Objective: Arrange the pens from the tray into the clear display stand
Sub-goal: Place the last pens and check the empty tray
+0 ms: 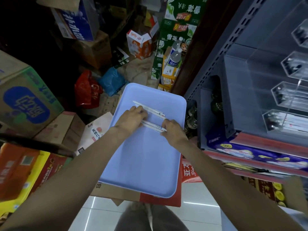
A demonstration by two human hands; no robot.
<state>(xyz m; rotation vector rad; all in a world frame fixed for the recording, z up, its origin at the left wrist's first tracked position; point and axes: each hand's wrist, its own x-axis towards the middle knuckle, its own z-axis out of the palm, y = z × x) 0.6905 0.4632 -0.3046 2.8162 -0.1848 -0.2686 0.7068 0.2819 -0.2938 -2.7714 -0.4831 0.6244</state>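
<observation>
A light blue tray (145, 160) lies on a cardboard box in front of me. Several white pens (152, 125) lie across its far half, a few more white pens (150, 109) just beyond them. My left hand (131, 120) lies over the left ends of the pens, fingers curled onto them. My right hand (172, 130) pinches the right ends of the nearer bunch. The clear display stand (286, 97) sits on the grey shelf at the right, with tiered compartments; the lower ones hold white pens.
Grey metal shelving (216, 104) stands right of the tray, with purple and red packs (250, 152) below the stand. Cardboard cartons (25, 97), a red bag (86, 92) and a blue bag crowd the floor to the left and behind. White tiles show near my feet.
</observation>
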